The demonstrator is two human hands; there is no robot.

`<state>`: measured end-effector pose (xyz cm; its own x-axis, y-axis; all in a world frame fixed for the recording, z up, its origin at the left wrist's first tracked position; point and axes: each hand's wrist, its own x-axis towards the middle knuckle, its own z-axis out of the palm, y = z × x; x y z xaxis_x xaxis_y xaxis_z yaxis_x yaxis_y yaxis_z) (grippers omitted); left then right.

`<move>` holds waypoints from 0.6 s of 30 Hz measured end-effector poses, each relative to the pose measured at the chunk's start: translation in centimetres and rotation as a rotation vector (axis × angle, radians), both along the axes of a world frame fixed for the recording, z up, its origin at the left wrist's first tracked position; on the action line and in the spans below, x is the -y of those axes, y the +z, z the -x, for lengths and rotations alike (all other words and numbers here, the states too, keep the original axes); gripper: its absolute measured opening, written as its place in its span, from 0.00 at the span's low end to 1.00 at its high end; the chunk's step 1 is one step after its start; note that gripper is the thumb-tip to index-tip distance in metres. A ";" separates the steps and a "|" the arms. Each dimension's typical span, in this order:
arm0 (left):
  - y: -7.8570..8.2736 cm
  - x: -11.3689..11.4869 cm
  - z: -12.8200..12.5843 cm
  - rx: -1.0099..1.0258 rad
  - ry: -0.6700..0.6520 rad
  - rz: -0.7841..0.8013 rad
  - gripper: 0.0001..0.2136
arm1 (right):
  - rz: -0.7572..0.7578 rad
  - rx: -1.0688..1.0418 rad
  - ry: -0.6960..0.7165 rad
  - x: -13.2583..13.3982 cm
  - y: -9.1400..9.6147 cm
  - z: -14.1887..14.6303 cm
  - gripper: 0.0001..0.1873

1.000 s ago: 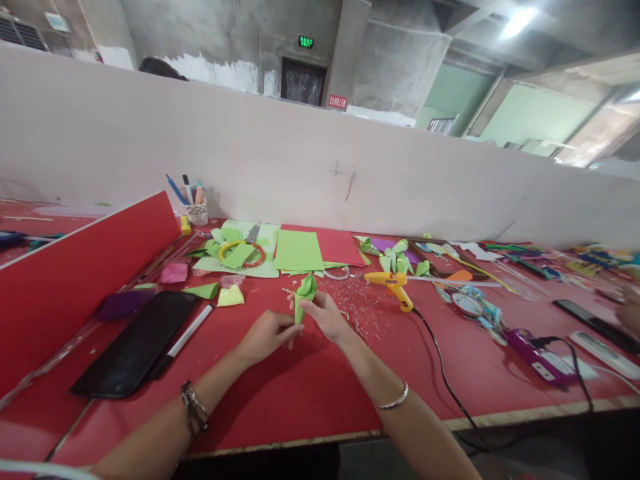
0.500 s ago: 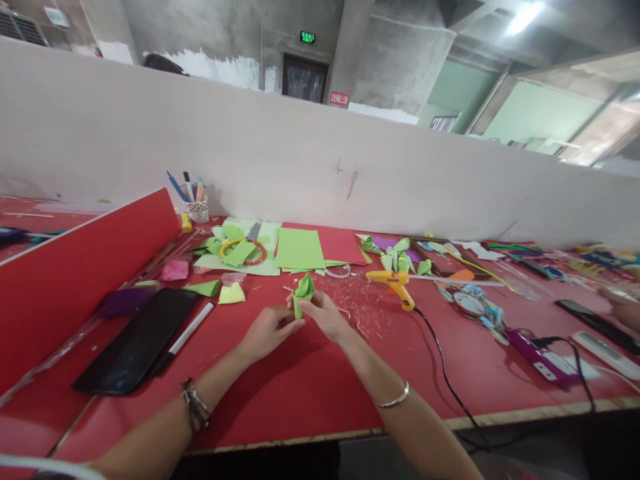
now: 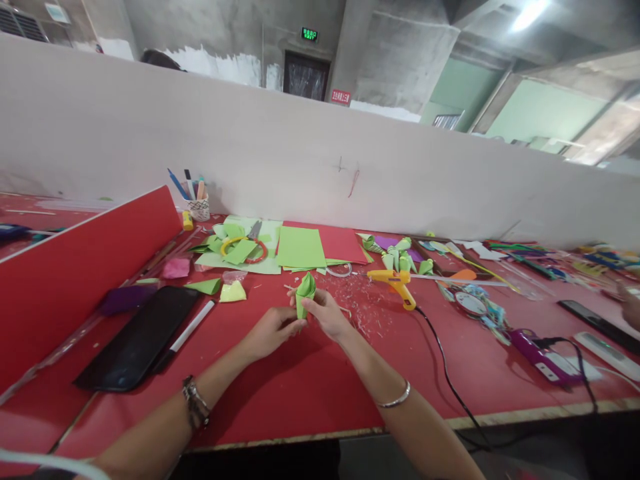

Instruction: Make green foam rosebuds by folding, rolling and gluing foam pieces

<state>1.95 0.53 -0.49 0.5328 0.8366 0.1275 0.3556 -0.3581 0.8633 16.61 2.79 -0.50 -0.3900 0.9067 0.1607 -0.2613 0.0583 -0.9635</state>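
Note:
A rolled green paper cone [image 3: 305,291] stands upright between both hands over the red table [image 3: 310,387]. My right hand [image 3: 327,315] pinches its side with fingers closed round it. My left hand [image 3: 270,330] grips the cone's lower tip from the left. A yellow glue gun [image 3: 394,283] lies just right of the hands, its black cord running off the front edge. Several finished green cones [image 3: 400,257] lie behind the gun. Flat green paper sheets [image 3: 299,248] rest behind the hands.
A black case [image 3: 140,337] and white marker [image 3: 193,327] lie at left beside a red divider [image 3: 75,267]. Scissors with paper scraps [image 3: 240,245], a pen cup [image 3: 199,208], a purple tool [image 3: 537,353], a remote [image 3: 607,353]. Another person's hand [image 3: 631,308] shows at far right.
Both hands keep hold of the green cone and have barely shifted; the view has tilted slightly. The other person's hand at the right edge has moved a little.

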 end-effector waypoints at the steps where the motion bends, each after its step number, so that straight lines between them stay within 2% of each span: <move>1: 0.0 0.0 0.0 -0.005 0.005 0.002 0.17 | -0.009 -0.006 0.006 0.0 0.1 0.0 0.16; 9: 0.2 0.0 0.0 -0.024 0.031 -0.039 0.16 | 0.006 0.036 -0.001 0.0 0.1 -0.1 0.16; 15: -0.1 -0.3 0.2 -0.046 0.105 -0.097 0.17 | -0.066 0.065 0.009 0.2 0.3 0.1 0.16; 18: -0.2 -0.3 0.2 -0.061 0.115 -0.098 0.17 | -0.034 0.072 -0.008 0.4 0.4 0.1 0.15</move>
<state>1.75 0.83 -0.70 0.4433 0.8777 0.1821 0.4503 -0.3937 0.8014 16.54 2.43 -0.08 -0.3944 0.9043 0.1633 -0.1912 0.0930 -0.9771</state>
